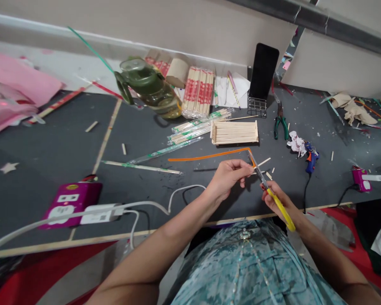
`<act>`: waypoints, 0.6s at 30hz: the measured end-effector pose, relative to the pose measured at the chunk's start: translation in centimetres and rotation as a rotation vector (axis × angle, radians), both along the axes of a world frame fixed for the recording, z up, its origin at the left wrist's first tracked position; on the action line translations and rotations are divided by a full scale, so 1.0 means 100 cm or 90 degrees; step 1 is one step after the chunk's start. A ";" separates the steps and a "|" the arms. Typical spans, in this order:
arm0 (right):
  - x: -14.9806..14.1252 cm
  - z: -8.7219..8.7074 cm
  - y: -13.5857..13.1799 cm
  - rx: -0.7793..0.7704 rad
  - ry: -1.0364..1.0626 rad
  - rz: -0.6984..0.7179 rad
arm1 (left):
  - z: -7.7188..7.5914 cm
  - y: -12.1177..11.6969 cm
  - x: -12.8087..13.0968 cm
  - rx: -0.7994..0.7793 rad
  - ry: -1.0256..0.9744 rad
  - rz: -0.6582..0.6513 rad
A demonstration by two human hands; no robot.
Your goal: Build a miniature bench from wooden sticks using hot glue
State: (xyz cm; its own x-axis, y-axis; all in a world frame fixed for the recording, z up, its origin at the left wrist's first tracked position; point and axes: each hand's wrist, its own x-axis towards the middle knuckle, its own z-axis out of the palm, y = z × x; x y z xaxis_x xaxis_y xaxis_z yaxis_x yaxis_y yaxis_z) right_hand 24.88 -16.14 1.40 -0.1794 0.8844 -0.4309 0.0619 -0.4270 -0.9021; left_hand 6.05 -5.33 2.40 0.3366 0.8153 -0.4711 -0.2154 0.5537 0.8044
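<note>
My left hand (233, 173) is closed, thumb and fingertips pinching a thin pale wooden stick (265, 162). In my right hand (277, 198) is a pair of scissors (281, 209) with yellow handles. Their metal blades reach up and left, crossing the stick just beyond my left fingertips. A long orange strip (206, 156) bends sharply near the blade tips and runs down toward those fingertips; whether they touch it I cannot tell. Short cut stick pieces (269, 175) lie right of the blades. Just beyond sits a small tray built of wooden sticks (235, 132).
Wrapped chopsticks (190, 129) and a green-lidded jug (149, 87) stand behind to the left. A phone (263, 72) leans on a wire stand. Pliers (280, 123) and a blue glue gun (311, 159) lie right. A white cable (146, 204) trails from a purple power strip (70, 201).
</note>
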 end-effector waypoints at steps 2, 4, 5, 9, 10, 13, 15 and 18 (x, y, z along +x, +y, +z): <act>0.001 0.000 0.000 0.001 -0.009 0.016 | 0.000 0.000 0.000 -0.004 -0.001 -0.005; 0.002 -0.001 0.000 0.005 -0.013 0.019 | 0.000 0.000 0.001 -0.011 -0.001 -0.009; 0.002 -0.002 0.000 0.007 -0.015 0.021 | 0.000 0.000 0.001 -0.015 -0.002 -0.010; 0.002 -0.004 0.002 0.021 -0.044 0.035 | 0.000 0.001 0.000 -0.024 -0.003 -0.013; 0.002 -0.003 0.002 0.025 -0.049 0.036 | 0.000 0.001 0.000 -0.025 -0.003 -0.013; 0.002 0.000 0.004 0.025 -0.051 0.028 | -0.002 0.001 -0.001 -0.028 -0.006 -0.013; 0.001 0.004 0.006 0.017 -0.061 0.032 | -0.003 0.001 -0.001 -0.032 -0.006 -0.012; 0.001 0.008 0.008 0.016 -0.084 0.046 | -0.005 0.001 0.000 -0.036 -0.004 -0.012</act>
